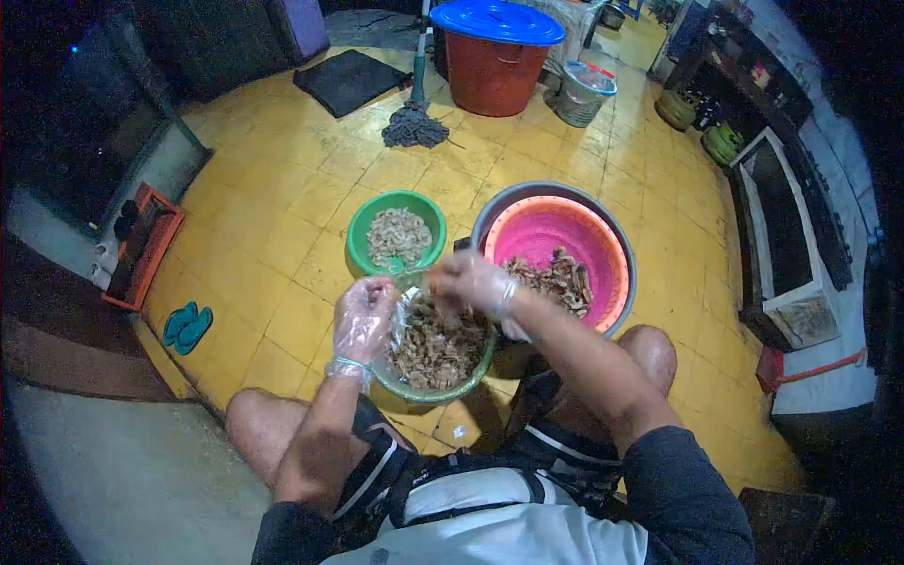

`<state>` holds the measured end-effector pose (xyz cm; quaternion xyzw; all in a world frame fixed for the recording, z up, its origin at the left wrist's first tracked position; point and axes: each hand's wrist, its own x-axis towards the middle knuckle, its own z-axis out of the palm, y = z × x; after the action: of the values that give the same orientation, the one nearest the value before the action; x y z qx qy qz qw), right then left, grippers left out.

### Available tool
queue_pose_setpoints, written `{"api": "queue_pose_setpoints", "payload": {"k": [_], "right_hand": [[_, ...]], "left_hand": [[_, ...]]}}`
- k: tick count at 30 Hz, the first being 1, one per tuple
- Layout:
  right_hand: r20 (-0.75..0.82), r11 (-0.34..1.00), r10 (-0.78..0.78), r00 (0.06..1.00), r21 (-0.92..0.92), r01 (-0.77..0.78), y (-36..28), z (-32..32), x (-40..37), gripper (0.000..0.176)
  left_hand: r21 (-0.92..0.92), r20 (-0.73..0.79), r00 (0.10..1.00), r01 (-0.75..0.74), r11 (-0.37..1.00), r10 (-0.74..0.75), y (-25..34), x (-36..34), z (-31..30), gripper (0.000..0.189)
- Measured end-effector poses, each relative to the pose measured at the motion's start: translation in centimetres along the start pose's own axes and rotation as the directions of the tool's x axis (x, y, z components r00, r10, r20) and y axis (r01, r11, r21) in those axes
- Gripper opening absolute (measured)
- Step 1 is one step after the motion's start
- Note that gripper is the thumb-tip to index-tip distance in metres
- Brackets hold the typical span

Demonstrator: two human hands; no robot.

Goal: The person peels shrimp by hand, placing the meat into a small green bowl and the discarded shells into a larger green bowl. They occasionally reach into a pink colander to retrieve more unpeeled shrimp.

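Observation:
My left hand [364, 317], in a clear plastic glove, is closed with fingertips pinched together over the left rim of a green-rimmed basin [478, 375]. Brown, shell-like pieces [433, 353] fill that basin. What the left fingers hold is too small to make out. My right hand [474, 283], also gloved, is above the basin's far right side, its fingers smeared by motion. Just beyond, a smaller green bowl [358, 247] holds pale, peeled-looking pieces [397, 235]. To the right, a pink basin [556, 226] with an orange rim contains more brown pieces [565, 282].
The pink basin sits inside a larger grey tub [625, 235]. A mop [414, 126], a red bin [494, 75] with a blue lid and a clear bucket [582, 99] stand farther back. Teal flip-flops [188, 326] and an orange rack [155, 247] are at left.

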<state>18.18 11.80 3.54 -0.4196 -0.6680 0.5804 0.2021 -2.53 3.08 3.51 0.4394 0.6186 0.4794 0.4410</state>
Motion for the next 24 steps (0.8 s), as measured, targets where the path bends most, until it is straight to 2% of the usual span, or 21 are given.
{"api": "queue_pose_setpoints", "payload": {"k": [1,3,4,5,7,8,10,11,12,14,15,17,19,21,22,23,24], "right_hand": [[-0.125,0.986,-0.079,0.989,0.134,0.096,-0.2,-0.8,1.2,0.017],[-0.167,0.96,-0.214,0.962,-0.218,0.176,-1.4,-5.2,2.5,0.023],[-0.185,0.89,-0.2,0.962,-0.445,0.099,-0.4,-7.3,3.7,0.027],[-0.206,0.764,-0.191,0.96,-0.646,0.013,2.1,-9.4,4.8,0.031],[-0.317,0.855,0.004,0.948,-0.49,-0.167,12.6,-12.7,7.9,0.037],[-0.373,0.87,0.045,0.927,-0.442,-0.22,17.0,-13.5,8.0,0.038],[-0.438,0.856,0.148,0.887,-0.392,-0.337,20.1,-12.3,6.9,0.04],[-0.452,0.827,0.207,0.868,-0.393,-0.402,20.3,-11.3,6.2,0.04],[-0.449,0.831,0.202,0.871,-0.392,-0.394,19.9,-10.3,5.4,0.04],[-0.516,0.587,0.225,0.827,-0.606,-0.538,18.6,-9.1,4.5,0.033],[-0.509,0.593,0.219,0.832,-0.608,-0.528,18.1,-9.0,4.7,0.033],[-0.612,0.597,0.395,0.685,-0.396,-0.697,17.3,-9.1,4.3,0.044],[-0.616,0.573,0.358,0.702,-0.448,-0.686,15.7,-10.6,4.2,0.043],[-0.614,0.569,0.254,0.747,-0.53,-0.629,13.4,-12.3,3.6,0.041],[-0.583,0.536,0.159,0.797,-0.627,-0.565,12.7,-13.1,3.4,0.032],[-0.586,0.53,0.162,0.794,-0.627,-0.571,10.8,-13.1,2.5,0.032],[-0.441,0.55,0.124,0.889,-0.715,-0.432,6.8,-12.7,1.1,0.028]], "left_hand": [[-0.002,0.0,1.0,0.002,1.0,-0.002,-0.4,0.1,-0.1,0.022],[0.049,-0.038,0.999,-0.014,0.999,0.016,0.0,0.0,-0.5,0.024],[0.05,-0.042,0.999,-0.012,0.999,0.014,0.0,0.0,-0.6,0.024],[0.045,-0.041,0.999,-0.001,0.999,0.003,0.1,-0.1,-0.5,0.025],[0.039,-0.043,0.999,0.009,0.999,-0.007,0.4,-0.1,-0.4,0.026],[-0.009,-0.041,0.999,0.01,1.0,-0.01,0.7,-0.2,-0.5,0.026],[-0.051,-0.044,0.999,0.011,0.999,-0.014,0.7,-0.2,-0.6,0.026],[-0.079,-0.042,0.999,0.01,0.997,-0.014,0.6,-0.1,-0.8,0.025],[-0.106,-0.041,0.999,0.007,0.994,-0.011,0.6,-0.1,-0.9,0.025],[-0.086,-0.053,0.999,-0.009,0.996,0.004,0.6,0.1,-1.0,0.024],[-0.072,-0.058,0.998,-0.015,0.997,0.01,0.7,0.1,-0.9,0.024],[-0.088,-0.071,0.997,-0.022,0.996,0.016,0.8,-0.1,-0.9,0.023],[-0.042,-0.063,0.998,-0.028,0.999,0.026,0.5,0.1,-0.9,0.022],[-0.036,-0.07,0.996,-0.052,0.998,0.05,0.8,0.0,-0.6,0.021],[-0.049,-0.041,0.998,-0.052,0.997,0.05,1.3,-0.2,-0.4,0.021],[-0.062,-0.011,0.999,-0.049,0.997,0.049,1.6,-0.4,-0.1,0.021],[-0.068,-0.008,0.999,-0.047,0.997,0.047,1.5,-0.5,0.3,0.021]]}}
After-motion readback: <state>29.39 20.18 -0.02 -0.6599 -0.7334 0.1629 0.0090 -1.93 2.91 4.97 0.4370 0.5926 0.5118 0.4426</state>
